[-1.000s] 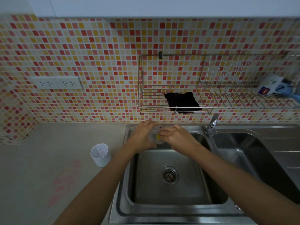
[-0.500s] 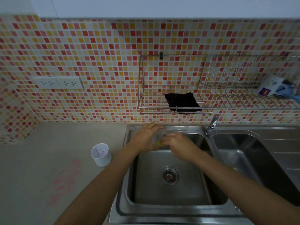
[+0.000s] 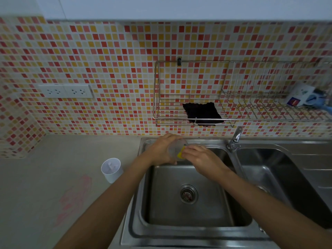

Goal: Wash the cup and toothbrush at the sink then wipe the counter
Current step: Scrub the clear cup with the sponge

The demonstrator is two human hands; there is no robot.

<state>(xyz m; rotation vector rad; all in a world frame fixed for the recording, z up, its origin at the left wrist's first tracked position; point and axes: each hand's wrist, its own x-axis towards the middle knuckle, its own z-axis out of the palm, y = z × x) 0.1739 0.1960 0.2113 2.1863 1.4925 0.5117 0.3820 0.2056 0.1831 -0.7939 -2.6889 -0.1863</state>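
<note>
Cup point(image 3: 172, 149), one, gripped in left hand point(image 3: 159, 150); right hand point(image 3: 201, 157) pinches what seems one yellow sponge point(image 3: 180, 154).

Wall tiles point(image 3: 107, 69): small-square mosaic with red, orange, yellow, pink and cream mixed at random, white grout. Tabletop point(image 3: 41, 173): plain beige-grey, with a pink scribbled smear point(image 3: 75, 196). Container point(image 3: 111, 170) on it: plain white. Socket plate point(image 3: 65, 91): white. Sink point(image 3: 179, 236) and tap point(image 3: 236, 135): bare silver steel. Wire rack point(image 3: 251, 119): same silver. Cloth point(image 3: 202, 114) on rack: solid black. Cup point(image 3: 172, 150): frosted clear, no print. Sponge point(image 3: 180, 154) at its rim: yellow. Box point(image 3: 299, 92) far right: white with blue and red marks.
</note>
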